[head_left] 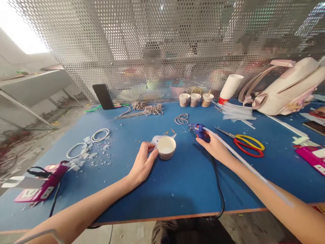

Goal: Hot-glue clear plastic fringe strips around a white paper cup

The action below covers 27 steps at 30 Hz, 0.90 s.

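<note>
Round cream cup (pixel 166 149), brown-wrapped sides, well left of red-and-yellow-handled metal scissors (pixel 236 137). Left hand (pixel 142 160) against it, pinch unclear. Likely light, crushable: steady low wall. Right hand (pixel 215 145) wrapped round blue plastic glue gun (pixel 197 127), nearer scissors.

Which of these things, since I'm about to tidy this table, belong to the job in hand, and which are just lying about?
Likely part of the job:
white-lined cup at the left hand
blue glue gun in the right hand
glue sticks
twine
scissors
stacked paper cups

Probably just lying about:
smartphone
backpack
whitish scraps
</note>
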Tool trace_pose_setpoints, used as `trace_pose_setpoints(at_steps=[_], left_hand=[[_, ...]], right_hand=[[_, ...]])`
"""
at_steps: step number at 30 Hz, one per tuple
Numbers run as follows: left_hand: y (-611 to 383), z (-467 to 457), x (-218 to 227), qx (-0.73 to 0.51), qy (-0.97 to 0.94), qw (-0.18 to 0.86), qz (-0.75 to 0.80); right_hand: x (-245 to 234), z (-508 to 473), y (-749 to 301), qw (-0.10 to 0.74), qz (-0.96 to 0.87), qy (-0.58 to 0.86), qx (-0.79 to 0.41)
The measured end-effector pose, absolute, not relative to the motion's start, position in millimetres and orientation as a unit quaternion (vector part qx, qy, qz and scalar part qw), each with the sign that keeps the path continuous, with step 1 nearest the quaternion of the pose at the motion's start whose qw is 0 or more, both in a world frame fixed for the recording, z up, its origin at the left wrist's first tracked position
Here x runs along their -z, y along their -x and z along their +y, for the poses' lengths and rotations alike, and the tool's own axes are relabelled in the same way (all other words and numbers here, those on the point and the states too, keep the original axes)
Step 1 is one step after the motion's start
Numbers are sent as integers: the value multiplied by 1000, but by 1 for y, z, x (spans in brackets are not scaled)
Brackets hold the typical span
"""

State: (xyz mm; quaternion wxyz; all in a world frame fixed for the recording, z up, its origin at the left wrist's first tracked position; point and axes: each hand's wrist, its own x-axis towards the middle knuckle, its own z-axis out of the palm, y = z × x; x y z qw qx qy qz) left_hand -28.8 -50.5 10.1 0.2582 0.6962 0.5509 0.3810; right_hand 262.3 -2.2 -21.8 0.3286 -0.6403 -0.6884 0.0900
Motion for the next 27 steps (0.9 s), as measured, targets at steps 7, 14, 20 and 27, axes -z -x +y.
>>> trace_pose_setpoints(at_steps=[7,14,20,27], left_hand=[[33,-22,-12,-399,-675,221,581],[30,10,-23,-416,-675,214,571],[16,37,-31,-416,-705,245,519],[4,57,-35,-400,-743,336,417]], right_hand=[[16,-29,-273,369,-638,674,-51],[-5,-90,-248,347,-723,580,-142],[-17,-57,-200,420,-730,496,-211],[-8,31,-176,496,-615,536,-297]])
